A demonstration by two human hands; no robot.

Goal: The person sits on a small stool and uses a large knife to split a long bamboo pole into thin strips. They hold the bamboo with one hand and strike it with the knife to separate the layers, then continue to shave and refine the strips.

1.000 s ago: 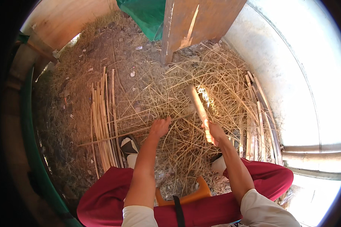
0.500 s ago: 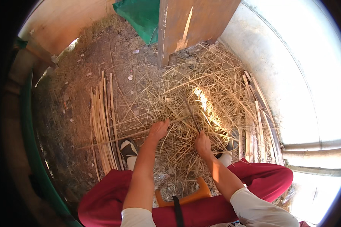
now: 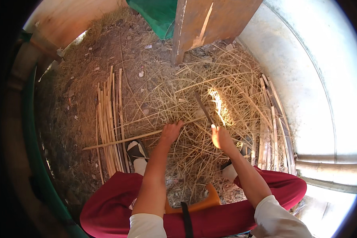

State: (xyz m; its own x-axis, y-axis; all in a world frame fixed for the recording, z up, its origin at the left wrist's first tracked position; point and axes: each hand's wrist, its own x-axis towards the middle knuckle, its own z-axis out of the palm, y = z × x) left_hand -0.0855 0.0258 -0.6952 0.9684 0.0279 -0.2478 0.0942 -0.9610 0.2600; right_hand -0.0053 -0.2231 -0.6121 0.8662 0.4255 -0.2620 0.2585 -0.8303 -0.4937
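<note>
- Head view: left hand (image 3: pixel 170 133) down on long bamboo strip (image 3: pixel 123 141), fingers curled shut round its near end; strip runs out to the left across the ground, over the bundle of split strips (image 3: pixel 109 127).
- Right hand (image 3: pixel 221 137) fisted tight on handle of dark blade (image 3: pixel 204 108); blade angled up and away, over the shavings pile (image 3: pixel 210 99).
- Hands apart, w/ shavings between.
- Sandalled foot (image 3: pixel 137 152) just left of left forearm; red trousers (image 3: pixel 115 206) at lower edge.
- Wooden post (image 3: pixel 198 23) and green tarp (image 3: pixel 154 12) beyond pile; pale curved wall (image 3: pixel 305 79) at right.
</note>
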